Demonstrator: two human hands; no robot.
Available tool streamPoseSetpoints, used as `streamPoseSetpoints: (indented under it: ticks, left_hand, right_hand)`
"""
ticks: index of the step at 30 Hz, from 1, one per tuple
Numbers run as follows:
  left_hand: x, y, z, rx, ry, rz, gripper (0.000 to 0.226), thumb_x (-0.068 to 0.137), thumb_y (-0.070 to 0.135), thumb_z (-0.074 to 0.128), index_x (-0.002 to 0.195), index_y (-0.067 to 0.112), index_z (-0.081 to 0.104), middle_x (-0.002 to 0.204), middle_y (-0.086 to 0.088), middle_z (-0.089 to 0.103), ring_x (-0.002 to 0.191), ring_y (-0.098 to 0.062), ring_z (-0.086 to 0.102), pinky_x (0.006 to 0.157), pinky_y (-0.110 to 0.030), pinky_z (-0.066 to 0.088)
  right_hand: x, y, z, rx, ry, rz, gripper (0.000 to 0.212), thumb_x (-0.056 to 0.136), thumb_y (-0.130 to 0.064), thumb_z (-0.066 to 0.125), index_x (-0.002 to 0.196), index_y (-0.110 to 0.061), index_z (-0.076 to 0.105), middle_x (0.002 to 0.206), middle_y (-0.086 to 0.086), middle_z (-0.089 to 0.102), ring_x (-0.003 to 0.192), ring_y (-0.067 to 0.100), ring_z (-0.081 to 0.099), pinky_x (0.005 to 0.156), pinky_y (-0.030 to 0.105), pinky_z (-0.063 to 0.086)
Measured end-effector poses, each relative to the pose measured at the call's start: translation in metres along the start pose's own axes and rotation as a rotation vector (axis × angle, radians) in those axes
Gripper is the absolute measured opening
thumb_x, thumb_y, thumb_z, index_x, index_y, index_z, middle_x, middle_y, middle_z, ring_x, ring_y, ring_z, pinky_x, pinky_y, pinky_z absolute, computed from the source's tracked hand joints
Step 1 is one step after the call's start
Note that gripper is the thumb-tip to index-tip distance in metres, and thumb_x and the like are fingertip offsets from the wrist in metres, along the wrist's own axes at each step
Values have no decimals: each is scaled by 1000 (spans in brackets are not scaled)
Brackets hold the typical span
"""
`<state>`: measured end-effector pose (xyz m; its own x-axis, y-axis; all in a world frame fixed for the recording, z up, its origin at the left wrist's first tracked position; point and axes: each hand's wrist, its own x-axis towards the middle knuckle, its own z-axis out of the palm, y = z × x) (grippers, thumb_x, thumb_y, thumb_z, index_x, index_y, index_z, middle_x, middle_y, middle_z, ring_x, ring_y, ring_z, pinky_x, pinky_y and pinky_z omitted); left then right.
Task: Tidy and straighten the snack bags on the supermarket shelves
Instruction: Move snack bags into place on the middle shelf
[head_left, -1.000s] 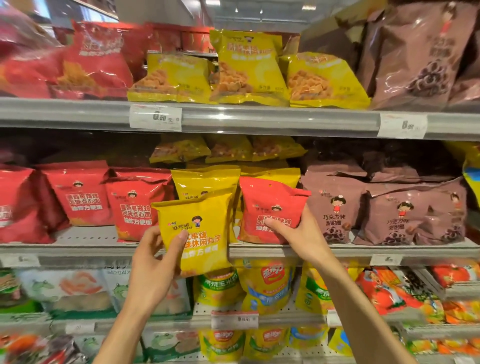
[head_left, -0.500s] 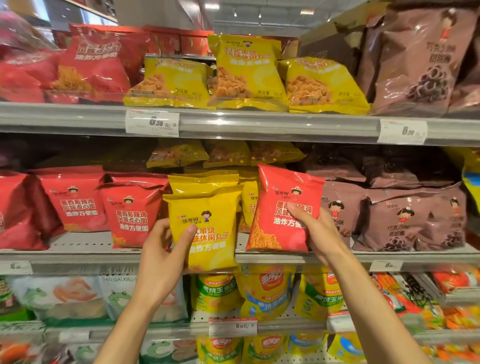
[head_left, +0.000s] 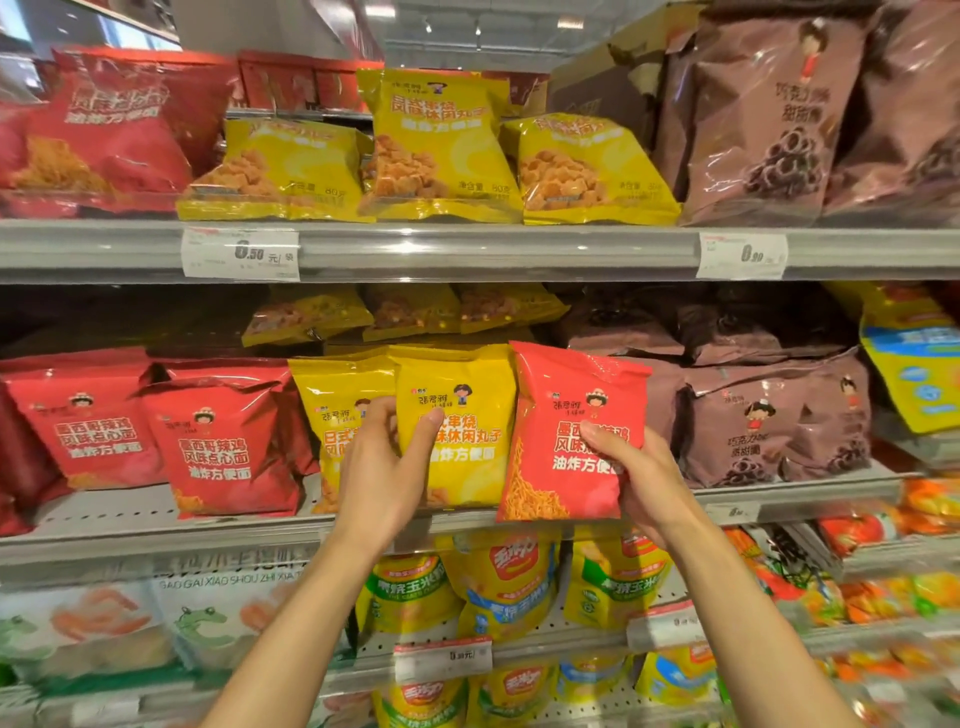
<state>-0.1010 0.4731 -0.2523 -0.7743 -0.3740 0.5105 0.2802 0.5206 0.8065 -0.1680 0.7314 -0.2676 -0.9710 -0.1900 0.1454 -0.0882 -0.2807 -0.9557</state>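
On the middle shelf (head_left: 156, 535), our left hand (head_left: 382, 483) pinches the upright yellow bag (head_left: 457, 415); our right hand (head_left: 644, 483) grips a misplaced red bag (head_left: 566, 410), not yet returned leftward to the red bags (head_left: 218, 441).

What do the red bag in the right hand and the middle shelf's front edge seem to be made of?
Red bag, held by the right hand: apparently thin plastic film with a semi-gloss finish, since it creases and catches soft highlights near its crimped top.

Middle shelf's front edge: looks like grey painted metal; the deck behind it shows rows of small perforations. The price strip on it may be clear plastic, though that is hard to tell.
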Motion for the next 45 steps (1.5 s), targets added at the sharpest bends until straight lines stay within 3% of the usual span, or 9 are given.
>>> streamPoseSetpoints:
  ticks: [5,11,15,20,24,35,39,42,45]
  left_hand:
    - [1,2,29,36,10,31,31,99,51,60,97,20,56,60,0,46,56,-17,44,54,-39,32]
    - [7,10,51,16,85,20,29,100,49,59,107,20,57,62,14,51,62,2,53,55,-16,33]
    - [8,6,63,46,43,39,29,101,45,59,118,22,54,86,12,61,72,-6,55,59,-17,36]
    - [-3,-10,71,61,-74,-21,28,103,42,56,112,16,53,75,3,62,64,-10,58,58,-31,44]
    - [0,-13,69,82,-107,-8,30,103,44,54,114,16,50,87,-1,66,76,-17,63,68,-41,51]
    - [-11,-9,70,93,-114,-32,29,103,40,56,117,15,53,99,-3,66,87,-26,65,67,-30,47]
    - [-12,-6,64,98,-117,-9,38,101,41,59,131,18,56,125,-2,64,117,-22,61,94,-39,53]
    - [-20,-7,57,78,-111,-27,65,100,41,62,154,16,38,148,-3,53,137,-20,51,111,-44,46]
    - [-34,-10,47,97,-77,-16,70,99,40,63,158,17,32,156,-2,45,138,-13,46,105,-14,42]
  right_hand:
    - [-16,-5,-21,-23,57,-19,59,62,-45,92,114,-21,77,117,11,77,107,29,74,83,39,61]
    - [-27,-9,-43,-69,132,-34,50,64,-48,90,108,-29,77,113,8,78,103,28,76,79,37,62]
    - [-29,-6,-51,-76,138,-23,55,60,-55,93,108,-33,77,113,8,78,104,29,75,85,45,61]
    - [-30,-2,-54,-93,153,-18,56,60,-57,93,108,-35,76,113,7,78,103,29,76,90,51,60]
    - [-31,-2,-53,-108,141,-14,54,59,-58,93,106,-38,76,112,5,78,103,27,76,89,50,60]
    - [-40,4,-48,-128,129,-10,42,65,-50,87,104,-36,77,111,3,79,102,25,76,88,46,59]
    - [-43,5,-47,-127,145,-15,55,64,-52,87,112,-29,73,110,1,79,100,23,77,88,45,59]
    - [-47,8,-50,-106,160,-26,52,64,-52,86,110,-32,75,109,0,79,98,22,77,76,37,62]
    - [-53,15,-51,-87,139,-13,48,66,-51,87,109,-33,75,109,6,79,97,29,77,69,47,64]
